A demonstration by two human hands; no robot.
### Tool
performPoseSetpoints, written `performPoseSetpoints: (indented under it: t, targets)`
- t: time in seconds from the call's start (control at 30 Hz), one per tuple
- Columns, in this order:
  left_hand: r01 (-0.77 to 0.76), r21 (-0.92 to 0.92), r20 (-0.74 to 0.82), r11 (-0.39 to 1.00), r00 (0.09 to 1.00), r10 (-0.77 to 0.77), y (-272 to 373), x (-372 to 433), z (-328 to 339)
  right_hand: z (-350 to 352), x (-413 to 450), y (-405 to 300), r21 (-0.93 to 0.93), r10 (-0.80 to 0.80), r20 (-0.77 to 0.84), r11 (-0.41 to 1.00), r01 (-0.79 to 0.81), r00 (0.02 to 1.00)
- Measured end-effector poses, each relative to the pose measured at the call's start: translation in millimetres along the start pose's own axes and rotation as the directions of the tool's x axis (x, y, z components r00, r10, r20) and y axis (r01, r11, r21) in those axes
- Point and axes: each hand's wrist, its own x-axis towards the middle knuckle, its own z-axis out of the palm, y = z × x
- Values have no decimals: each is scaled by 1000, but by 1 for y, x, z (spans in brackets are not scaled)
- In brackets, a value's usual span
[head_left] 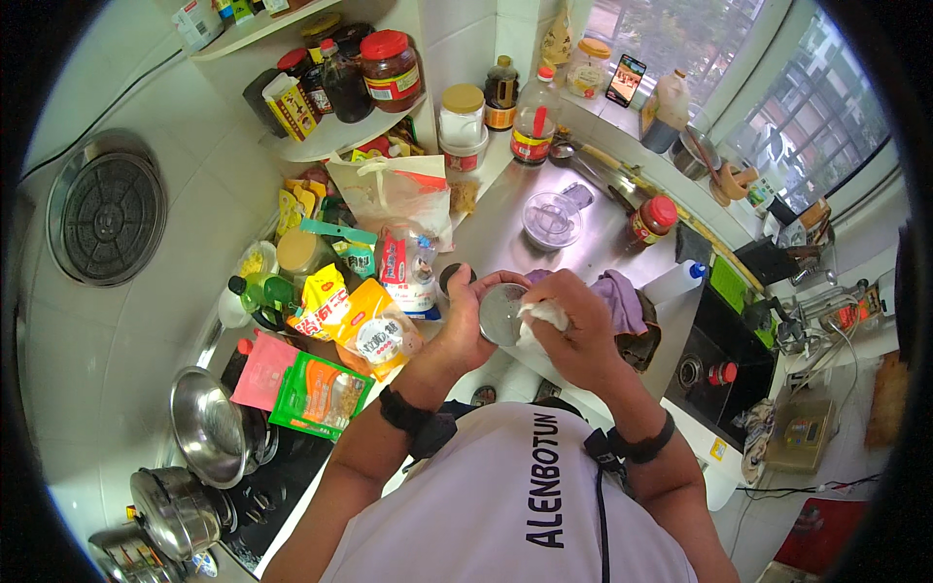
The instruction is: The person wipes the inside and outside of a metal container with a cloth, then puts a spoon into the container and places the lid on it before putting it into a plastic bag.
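My left hand [466, 321] grips a round glass jar or cup [503, 315], its circular end facing up towards me. My right hand [576, 328] pinches a crumpled white tissue or cloth [543, 321] against the near right side of the glass. Just beyond my left thumb is a dark round lid [457, 277]. A purple cloth [621, 302] lies on the counter to the right of my right hand. Further back on the steel counter [485, 226] stands a clear lidded plastic bowl [552, 221].
Food packets, including a yellow-orange bag [375, 328], crowd the left. Steel pots [175, 510] and a steel basin [211, 426] are lower left. A red-lidded jar [651, 220] and a white squeeze bottle [674, 283] stand right, near the black sink [743, 364].
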Motion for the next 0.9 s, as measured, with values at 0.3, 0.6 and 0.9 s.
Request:
performPoseSetpoints:
  t: [0.3, 0.6, 0.9]
  targets:
    - [28, 31, -89, 999, 996, -25, -12, -3, 6, 12, 3, 5, -41, -33, -105, 999, 29, 994]
    - [98, 115, -213, 989, 974, -71, -17, -7, 21, 26, -3, 33, 63, 34, -158, 998, -24, 987]
    - [114, 84, -61, 990, 992, -109, -21, -3, 1, 22, 0, 24, 51, -56, -96, 997, 61, 994]
